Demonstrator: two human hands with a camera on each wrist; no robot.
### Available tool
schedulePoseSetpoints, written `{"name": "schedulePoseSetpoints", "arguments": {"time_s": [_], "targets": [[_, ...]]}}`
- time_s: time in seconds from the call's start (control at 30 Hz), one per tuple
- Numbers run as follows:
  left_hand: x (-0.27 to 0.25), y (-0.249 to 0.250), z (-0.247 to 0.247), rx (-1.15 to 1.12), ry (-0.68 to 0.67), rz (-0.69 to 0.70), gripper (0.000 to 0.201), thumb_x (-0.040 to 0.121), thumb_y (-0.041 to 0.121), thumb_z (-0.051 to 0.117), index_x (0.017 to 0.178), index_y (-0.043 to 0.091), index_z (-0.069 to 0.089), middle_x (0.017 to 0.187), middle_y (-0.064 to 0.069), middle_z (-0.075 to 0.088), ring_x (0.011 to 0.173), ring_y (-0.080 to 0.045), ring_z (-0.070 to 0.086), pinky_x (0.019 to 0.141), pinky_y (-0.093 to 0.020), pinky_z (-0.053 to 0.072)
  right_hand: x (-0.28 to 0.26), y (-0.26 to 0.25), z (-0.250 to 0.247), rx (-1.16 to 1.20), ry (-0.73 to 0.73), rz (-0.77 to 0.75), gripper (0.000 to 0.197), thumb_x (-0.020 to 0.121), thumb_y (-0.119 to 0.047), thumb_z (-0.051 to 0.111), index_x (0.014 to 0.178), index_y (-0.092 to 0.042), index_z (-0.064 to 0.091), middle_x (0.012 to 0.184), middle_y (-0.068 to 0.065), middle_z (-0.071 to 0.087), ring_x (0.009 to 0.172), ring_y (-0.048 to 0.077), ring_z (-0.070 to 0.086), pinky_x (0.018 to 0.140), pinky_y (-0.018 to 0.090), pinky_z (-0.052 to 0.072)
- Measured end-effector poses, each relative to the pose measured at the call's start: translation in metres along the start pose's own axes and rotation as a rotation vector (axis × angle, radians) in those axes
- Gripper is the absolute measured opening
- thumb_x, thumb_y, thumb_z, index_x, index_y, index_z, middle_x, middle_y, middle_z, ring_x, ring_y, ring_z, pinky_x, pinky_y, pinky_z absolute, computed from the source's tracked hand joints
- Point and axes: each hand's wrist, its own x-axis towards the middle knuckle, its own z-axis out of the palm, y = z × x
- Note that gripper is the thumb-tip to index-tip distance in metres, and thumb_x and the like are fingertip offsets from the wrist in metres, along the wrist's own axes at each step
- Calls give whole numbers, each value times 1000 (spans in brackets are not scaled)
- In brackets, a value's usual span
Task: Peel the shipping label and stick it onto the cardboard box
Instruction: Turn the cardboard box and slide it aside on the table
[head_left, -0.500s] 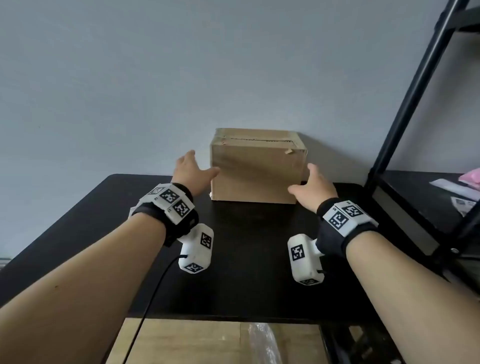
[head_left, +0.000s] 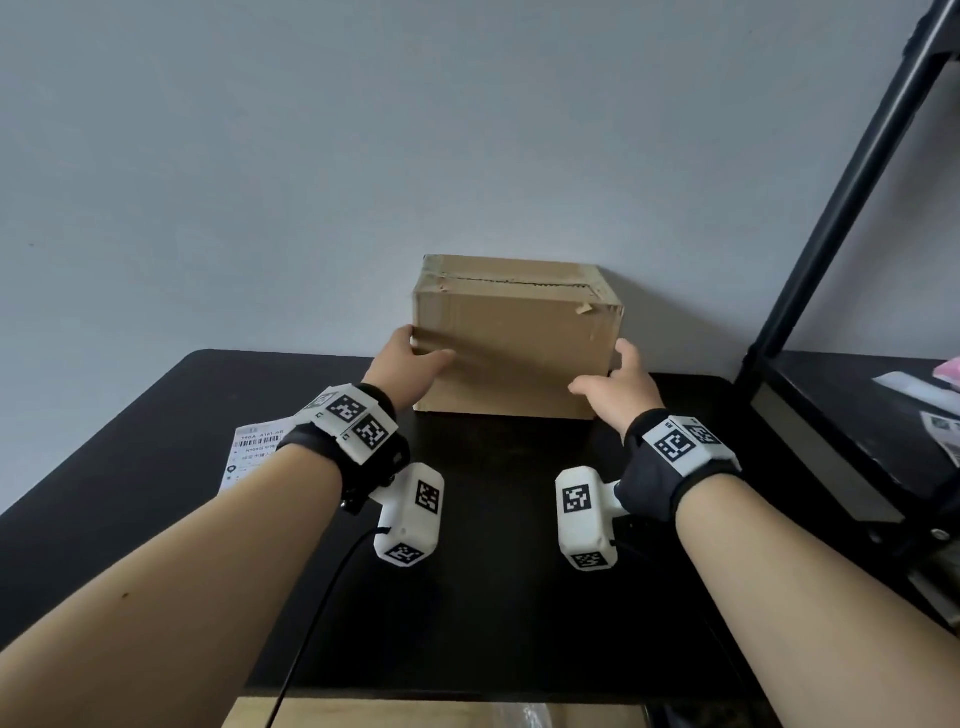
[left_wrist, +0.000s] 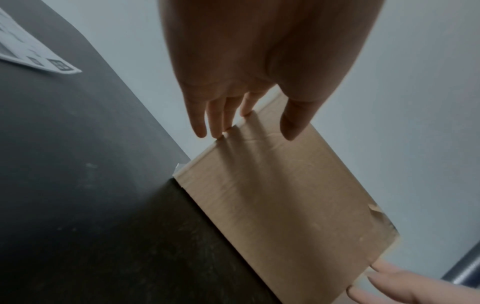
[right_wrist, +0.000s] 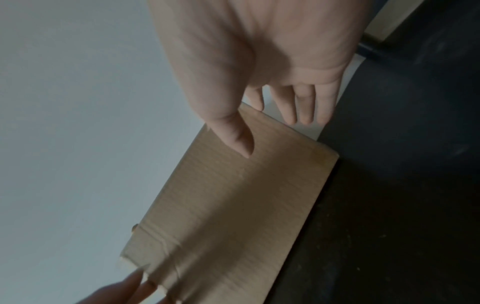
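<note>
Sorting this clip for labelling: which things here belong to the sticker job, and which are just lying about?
Part of the job:
cardboard box
shipping label
left hand
right hand

Lying about:
papers and pink item on the side shelf
black table

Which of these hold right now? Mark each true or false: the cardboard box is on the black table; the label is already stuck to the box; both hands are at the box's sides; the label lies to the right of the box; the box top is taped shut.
1. The cardboard box stands on the black table. True.
2. The shipping label is stuck on the box. False: it lies flat on the table.
3. The left hand and right hand are at opposite sides of the box. True.
4. The label lies right of the box. False: it lies left, beside the left wrist.
5. Tape runs along the box top. True.
</note>
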Motion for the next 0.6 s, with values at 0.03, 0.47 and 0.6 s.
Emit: {"name": "schedulePoseSetpoints", "arguments": {"time_s": [0.03,0.47,0.6], "targets": [[1,0,0,-8,8,3,68,85,35,59,145,16,32,134,-4,55,124,-23,52,103,-33,40,0,1,0,26,23,-13,77,80,-14,63,146,-23,25,127,4,50,113,25,52,93,29,38],[-28,26,-14,-84,203,111,58,84,30,62,133,11,38,109,-1,51,114,-26,55,97,-35,44,-22,-23,-17,185,183,-143,45,75,-17,64,113,-25,41,90,-3,59,95,28,64,92,44,51],[-48,34,-21,-55,182,107,58,84,35,62,131,10,39,120,-6,55,114,-26,55,94,-35,45,-44,-32,-34,101,218,-149,51,78,-21,63,125,-18,45,94,-3,58,100,27,63,93,43,51]]}}
